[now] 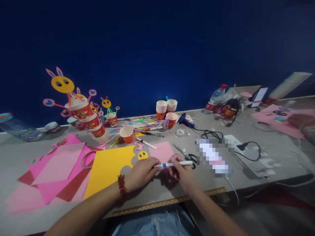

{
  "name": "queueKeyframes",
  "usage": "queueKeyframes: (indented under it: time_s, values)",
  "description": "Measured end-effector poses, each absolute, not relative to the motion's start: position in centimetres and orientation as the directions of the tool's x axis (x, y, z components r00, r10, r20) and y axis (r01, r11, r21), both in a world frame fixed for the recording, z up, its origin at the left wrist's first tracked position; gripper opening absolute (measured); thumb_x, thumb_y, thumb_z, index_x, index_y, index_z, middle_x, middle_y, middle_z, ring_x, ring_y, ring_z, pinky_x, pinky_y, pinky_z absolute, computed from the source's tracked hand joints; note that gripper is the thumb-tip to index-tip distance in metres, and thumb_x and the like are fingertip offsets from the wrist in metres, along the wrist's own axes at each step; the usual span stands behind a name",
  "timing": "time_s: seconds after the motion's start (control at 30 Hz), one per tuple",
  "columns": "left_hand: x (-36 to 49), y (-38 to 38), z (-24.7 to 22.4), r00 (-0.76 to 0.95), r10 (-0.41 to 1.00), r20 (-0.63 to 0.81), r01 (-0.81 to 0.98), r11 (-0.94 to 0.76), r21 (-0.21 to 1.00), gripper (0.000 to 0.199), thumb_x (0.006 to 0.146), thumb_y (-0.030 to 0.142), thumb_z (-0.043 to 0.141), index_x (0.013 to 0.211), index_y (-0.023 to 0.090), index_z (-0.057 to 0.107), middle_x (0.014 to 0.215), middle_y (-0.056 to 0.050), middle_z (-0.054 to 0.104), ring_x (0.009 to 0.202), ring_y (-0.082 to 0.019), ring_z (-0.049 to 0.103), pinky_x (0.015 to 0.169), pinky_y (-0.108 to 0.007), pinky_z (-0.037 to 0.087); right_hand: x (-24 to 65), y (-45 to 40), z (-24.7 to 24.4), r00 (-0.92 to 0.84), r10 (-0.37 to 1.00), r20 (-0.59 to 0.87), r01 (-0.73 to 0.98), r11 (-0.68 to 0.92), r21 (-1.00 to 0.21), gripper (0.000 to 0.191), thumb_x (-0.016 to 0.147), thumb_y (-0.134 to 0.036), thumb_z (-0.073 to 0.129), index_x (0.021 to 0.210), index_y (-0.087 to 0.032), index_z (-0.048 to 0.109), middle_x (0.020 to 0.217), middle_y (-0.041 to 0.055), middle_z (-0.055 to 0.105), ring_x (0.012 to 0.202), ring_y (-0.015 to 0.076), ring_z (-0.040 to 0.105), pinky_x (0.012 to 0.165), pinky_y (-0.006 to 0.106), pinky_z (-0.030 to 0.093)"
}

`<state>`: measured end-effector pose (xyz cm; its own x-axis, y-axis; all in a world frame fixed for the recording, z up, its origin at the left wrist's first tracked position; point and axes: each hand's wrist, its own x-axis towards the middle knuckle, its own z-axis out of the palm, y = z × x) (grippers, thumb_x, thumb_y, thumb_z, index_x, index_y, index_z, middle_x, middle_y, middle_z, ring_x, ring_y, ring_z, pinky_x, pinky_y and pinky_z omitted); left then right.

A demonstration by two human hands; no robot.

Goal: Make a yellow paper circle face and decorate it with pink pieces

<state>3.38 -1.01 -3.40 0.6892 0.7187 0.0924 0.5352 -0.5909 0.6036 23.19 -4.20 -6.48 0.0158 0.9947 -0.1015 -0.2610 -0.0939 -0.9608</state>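
A white marker with a blue band lies level between my hands. My right hand is closed round its body. The fingers of my left hand are closed at the marker's left end. Beyond my left hand sits a small yellow smiling circle, beside a yellow sheet with round cut-outs. A light pink sheet lies just past both hands. Another white marker rests behind it. Scissors with black handles lie to the right of my right hand.
Pink and red sheets spread at the left, below stacked red cups with bunny figures. Coloured sticks, paper cups, a blue glue gun and tape stand behind. A phone, cables and a bottle are at right.
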Motion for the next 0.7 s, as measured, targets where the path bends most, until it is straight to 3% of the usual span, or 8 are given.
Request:
queueKeyframes:
  time_s: [0.17, 0.3, 0.37, 0.4, 0.47, 0.53, 0.63, 0.7]
  values:
    - [4.2, -2.4, -3.6, 0.692, 0.719, -0.065, 0.638, -0.567, 0.522, 0.03, 0.103, 0.037, 0.035, 0.103, 0.019, 0.058, 0.097, -0.007, 0.069, 0.09, -0.021, 0.065, 0.077, -0.029, 0.046, 22.6, -5.0, -6.5, -0.153, 0.982, -0.113, -0.146, -0.136, -0.98, 0.04, 0.084, -0.055, 0.064, 0.071, -0.02, 0.052, 0.048, -0.0048, 0.057, 0.035, 0.0063, 0.04, 0.036, 0.017, 0.026]
    - [3.8, -4.5, -3.8, 0.731, 0.673, -0.113, 0.553, -0.488, 0.675, 0.035, 0.103, 0.042, 0.026, 0.097, 0.019, 0.053, 0.086, -0.005, 0.065, 0.076, -0.018, 0.059, 0.067, -0.026, 0.043, 23.7, -6.3, -5.4, -0.242, 0.964, -0.109, -0.118, -0.141, -0.983, 0.038, 0.084, -0.052, 0.065, 0.068, -0.02, 0.055, 0.047, -0.0031, 0.059, 0.031, 0.0061, 0.038, 0.033, 0.018, 0.022]
    - [3.2, -5.6, -4.0, 0.741, 0.66, -0.123, 0.447, -0.349, 0.823, 0.041, 0.103, 0.046, 0.023, 0.086, 0.02, 0.049, 0.074, 0.0, 0.056, 0.066, -0.014, 0.052, 0.062, -0.024, 0.041, 25.4, -6.4, -4.2, -0.174, 0.982, -0.075, -0.193, -0.109, -0.975, 0.034, 0.082, -0.047, 0.069, 0.065, -0.02, 0.055, 0.042, -0.0044, 0.055, 0.029, 0.0063, 0.037, 0.031, 0.018, 0.02]
    - [2.8, -6.0, -4.1, 0.727, 0.67, -0.152, 0.413, -0.249, 0.876, 0.045, 0.104, 0.046, 0.018, 0.078, 0.02, 0.044, 0.067, 0.002, 0.05, 0.06, -0.012, 0.047, 0.06, -0.023, 0.039, 26.5, -6.1, -3.6, -0.002, 1.0, -0.014, -0.287, -0.014, -0.958, 0.035, 0.08, -0.046, 0.069, 0.061, -0.021, 0.053, 0.037, -0.0071, 0.048, 0.027, 0.0054, 0.032, 0.03, 0.017, 0.018]
    - [2.0, -6.4, -4.5, 0.656, 0.724, -0.215, 0.423, -0.117, 0.898, 0.048, 0.104, 0.045, 0.009, 0.071, 0.022, 0.035, 0.058, 0.005, 0.038, 0.052, -0.012, 0.038, 0.054, -0.023, 0.037, 29.0, -5.4, -2.6, 0.236, 0.97, 0.054, -0.38, 0.144, -0.914, 0.037, 0.08, -0.041, 0.069, 0.057, -0.021, 0.047, 0.037, -0.0076, 0.044, 0.031, 0.0059, 0.035, 0.034, 0.017, 0.026]
    - [1.5, -6.0, -4.8, 0.607, 0.781, -0.146, 0.505, -0.236, 0.83, 0.043, 0.104, 0.043, 0.018, 0.072, 0.021, 0.038, 0.064, 0.003, 0.044, 0.058, -0.013, 0.043, 0.059, -0.025, 0.039, 30.7, -4.5, -2.3, 0.327, 0.941, 0.081, -0.287, 0.181, -0.941, 0.033, 0.078, -0.035, 0.072, 0.058, -0.021, 0.049, 0.044, -0.0052, 0.052, 0.035, 0.0065, 0.041, 0.034, 0.017, 0.025]
    - [1.8, -4.4, -5.3, 0.729, 0.682, 0.049, 0.547, -0.625, 0.557, 0.03, 0.098, 0.041, 0.043, 0.078, 0.019, 0.049, 0.084, -0.005, 0.059, 0.08, -0.02, 0.053, 0.075, -0.033, 0.043, 30.5, -3.7, -3.4, 0.056, 0.996, -0.072, -0.023, -0.071, -0.997, 0.023, 0.081, -0.038, 0.07, 0.071, -0.02, 0.06, 0.056, -0.0015, 0.061, 0.044, 0.0109, 0.052, 0.041, 0.021, 0.037]
    - [2.4, -3.2, -5.7, 0.79, 0.603, 0.11, 0.517, -0.752, 0.409, 0.019, 0.097, 0.031, 0.045, 0.087, 0.018, 0.055, 0.095, -0.008, 0.062, 0.092, -0.023, 0.055, 0.086, -0.037, 0.044, 29.0, -3.3, -4.7, -0.087, 0.993, -0.074, 0.091, -0.066, -0.994, 0.02, 0.079, -0.037, 0.071, 0.079, -0.019, 0.062, 0.065, -0.0003, 0.064, 0.051, 0.0126, 0.055, 0.049, 0.024, 0.043]
